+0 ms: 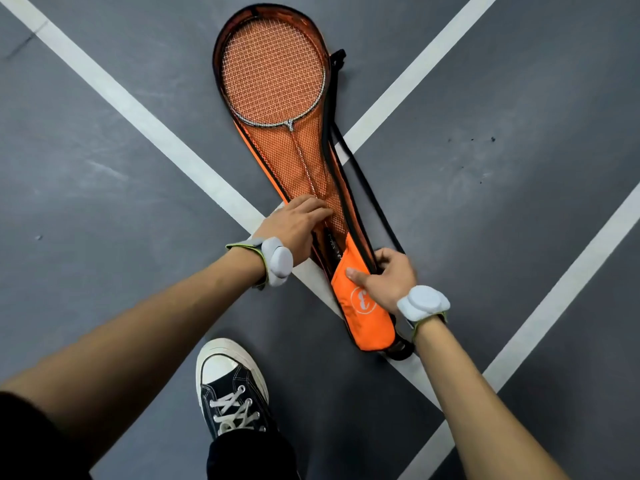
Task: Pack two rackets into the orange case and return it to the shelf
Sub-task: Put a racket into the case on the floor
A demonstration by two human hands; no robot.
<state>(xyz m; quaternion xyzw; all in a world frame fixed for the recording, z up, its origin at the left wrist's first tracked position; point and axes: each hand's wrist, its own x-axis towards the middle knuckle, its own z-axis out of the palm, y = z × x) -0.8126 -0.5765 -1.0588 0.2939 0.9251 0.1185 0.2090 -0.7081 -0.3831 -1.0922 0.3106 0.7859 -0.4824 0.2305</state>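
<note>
The orange case (367, 317) lies on the floor, head end far from me, its mesh side up. A racket (273, 77) shows through the mesh inside it, with the shaft running down toward my hands. Whether a second racket lies beneath it I cannot tell. My left hand (294, 223) rests flat on the mesh near the neck of the case, fingers over the shaft. My right hand (388, 278) pinches the black-trimmed edge of the case at the handle end, thumb on the orange fabric. A black strap (367, 188) runs along the case's right side.
The floor (519, 133) is dark grey with white court lines (145, 119) crossing under the case. My black sneaker (232, 386) with white laces stands just below my hands. Both wrists wear grey-white bands.
</note>
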